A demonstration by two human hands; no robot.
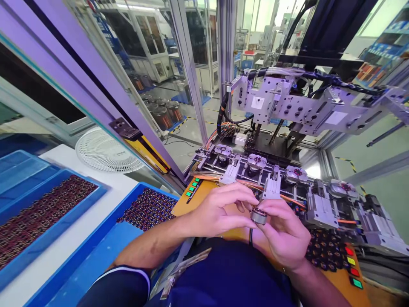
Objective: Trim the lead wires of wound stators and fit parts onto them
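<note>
A small motor stator (259,216) with a grey metal side and coppery windings on top is held between my hands, above the orange panel's front part. My right hand (284,232) pinches it from the right with thumb and fingers. From the left, my left hand (220,209) curves around it, its thumb at the lower edge and its fingertips by the top. Just beyond my hands runs a row of metal fixtures, among them a round holder (257,161) with a wound part on it. Parts of the stator are covered by my fingers.
To my left are a blue bin (140,186) and a blue tray (100,190) of many small wound parts, plus a white fan (107,151). Dark round parts (327,249) lie right, near coloured buttons (350,260). A machine head (287,102) hangs over the fixtures.
</note>
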